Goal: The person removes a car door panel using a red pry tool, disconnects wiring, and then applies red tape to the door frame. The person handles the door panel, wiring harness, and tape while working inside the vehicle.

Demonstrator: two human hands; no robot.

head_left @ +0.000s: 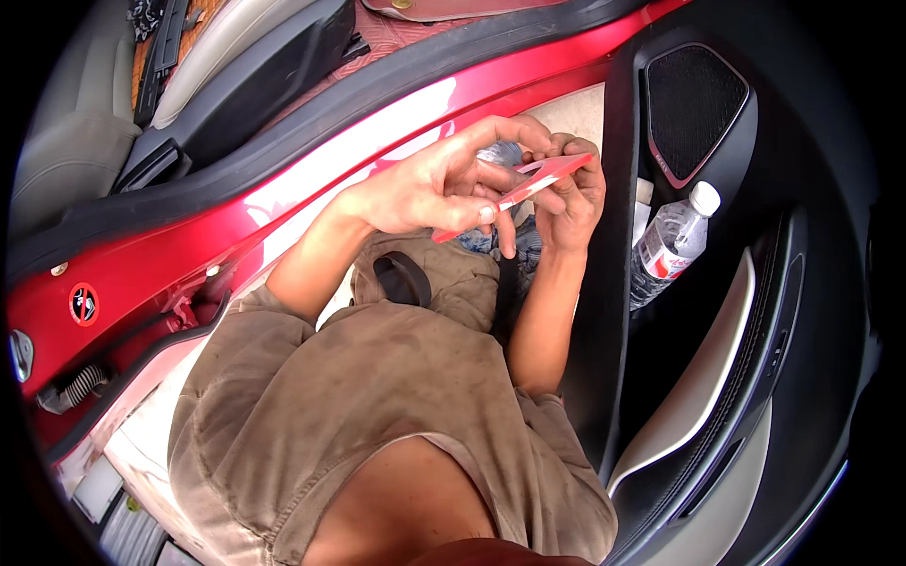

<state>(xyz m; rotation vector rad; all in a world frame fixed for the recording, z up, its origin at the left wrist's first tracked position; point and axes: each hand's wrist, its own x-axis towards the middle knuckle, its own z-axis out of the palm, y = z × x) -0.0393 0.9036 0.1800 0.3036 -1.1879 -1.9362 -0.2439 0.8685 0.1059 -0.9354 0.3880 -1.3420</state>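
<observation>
I hold a flat red-and-white piece (557, 171) in the air above my lap, tilted, its right end higher. My right hand (572, 209) is clamped on that upper end, thumb against fingers. My left hand (425, 184) is at the lower end, thumb touching it and fingers spread; I can't tell whether they grip. To the right, a clear bottle (675, 236) with a white cap leans in the pocket of the black door (646, 429), below the speaker grille (696, 111). To the left runs the red sill (142, 321), with a pale seat (74, 170) beyond its far edge.
</observation>
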